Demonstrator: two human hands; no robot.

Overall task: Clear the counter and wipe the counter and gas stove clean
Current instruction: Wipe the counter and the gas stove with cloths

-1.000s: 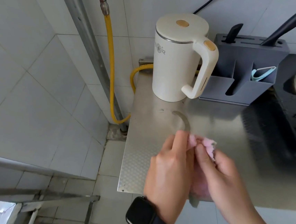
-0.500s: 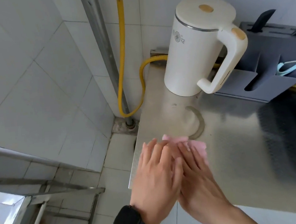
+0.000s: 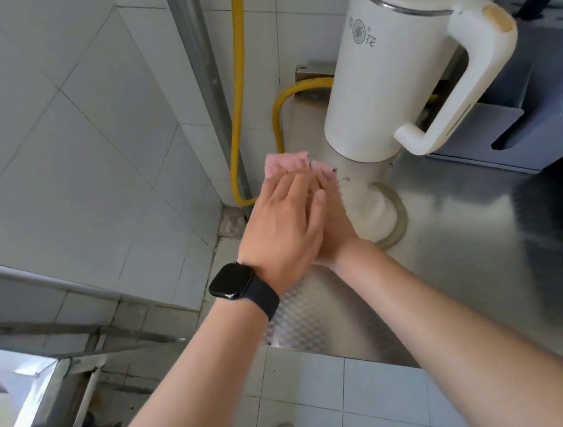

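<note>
1. The left hand [image 3: 284, 223] lies flat over the right hand [image 3: 338, 233], fingers straight, both pressing the pink cloth [image 3: 285, 163] and gripping nothing.
2. The cloth has slid from the table's [image 3: 484, 262] near edge to its far-left corner, just beside the kettle [image 3: 390, 75].
3. The ring stain [image 3: 401, 215] to the right remains, so wiping looks unfinished.

Place: a kitchen, as I see it.
Evidence: white electric kettle [image 3: 387, 75], grey plastic knife block [image 3: 521, 145], stainless-steel counter [image 3: 483, 255], yellow gas hose [image 3: 239, 90].
</note>
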